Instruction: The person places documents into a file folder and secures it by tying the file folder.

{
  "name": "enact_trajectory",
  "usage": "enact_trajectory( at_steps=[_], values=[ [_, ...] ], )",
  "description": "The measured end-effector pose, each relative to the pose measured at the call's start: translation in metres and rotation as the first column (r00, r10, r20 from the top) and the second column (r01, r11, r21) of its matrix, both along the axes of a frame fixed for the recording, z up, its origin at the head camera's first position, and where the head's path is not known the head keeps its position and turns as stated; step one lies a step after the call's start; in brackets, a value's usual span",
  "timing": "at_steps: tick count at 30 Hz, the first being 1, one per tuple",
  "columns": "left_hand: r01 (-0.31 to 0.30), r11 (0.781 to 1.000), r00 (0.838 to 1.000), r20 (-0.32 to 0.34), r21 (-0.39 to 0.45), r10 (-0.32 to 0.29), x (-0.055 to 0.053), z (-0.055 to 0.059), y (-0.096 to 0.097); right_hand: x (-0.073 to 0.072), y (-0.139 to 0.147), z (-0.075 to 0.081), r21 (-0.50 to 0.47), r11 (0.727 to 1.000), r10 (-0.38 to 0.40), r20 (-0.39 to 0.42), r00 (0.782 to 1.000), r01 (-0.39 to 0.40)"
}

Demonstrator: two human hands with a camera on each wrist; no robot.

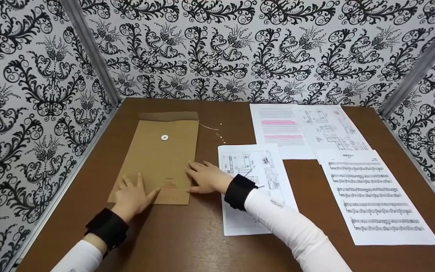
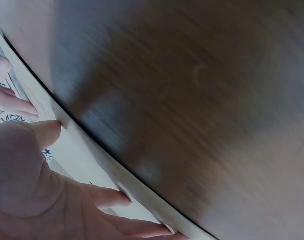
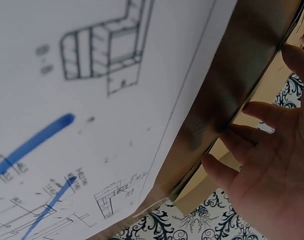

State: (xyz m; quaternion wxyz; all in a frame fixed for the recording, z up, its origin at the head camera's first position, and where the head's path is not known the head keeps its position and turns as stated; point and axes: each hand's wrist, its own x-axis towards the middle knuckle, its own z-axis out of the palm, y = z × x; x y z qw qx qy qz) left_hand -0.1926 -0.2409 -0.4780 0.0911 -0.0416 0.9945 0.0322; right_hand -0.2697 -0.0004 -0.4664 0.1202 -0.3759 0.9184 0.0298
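Note:
A brown paper envelope [image 1: 157,158] lies flat on the table, its top flap [image 1: 168,116] folded out at the far end. One white round button [image 1: 164,137] sits near that flap, and a thin string [image 1: 208,127] trails off the upper right corner. My left hand [image 1: 131,195] rests on the envelope's lower left part with fingers spread. Along its right edge, my right hand [image 1: 207,177] touches the paper with extended fingers. In the right wrist view the fingertips [image 3: 252,107] meet the envelope's edge [image 3: 237,120].
Beneath my right forearm lies a stack of technical drawings [image 1: 255,166]. Farther right are a page with pink highlighted lines [image 1: 279,130], another drawing [image 1: 332,126] and a sheet of music [image 1: 376,196]. Patterned walls [image 1: 225,49] enclose the brown table [image 1: 187,241].

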Motion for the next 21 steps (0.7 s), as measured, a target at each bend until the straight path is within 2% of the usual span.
enact_trajectory(
  at_steps=[14,21],
  values=[
    [-0.033,0.998,0.999,-0.008,0.045,0.034,0.000,-0.004,-0.003,0.013,-0.006,-0.011,0.026,0.999,0.027,-0.103,0.994,-0.025],
    [-0.039,0.998,0.999,-0.008,0.053,0.040,-0.003,-0.005,-0.006,0.021,-0.010,-0.012,0.090,0.995,0.066,-0.177,0.982,-0.051]
  ],
)
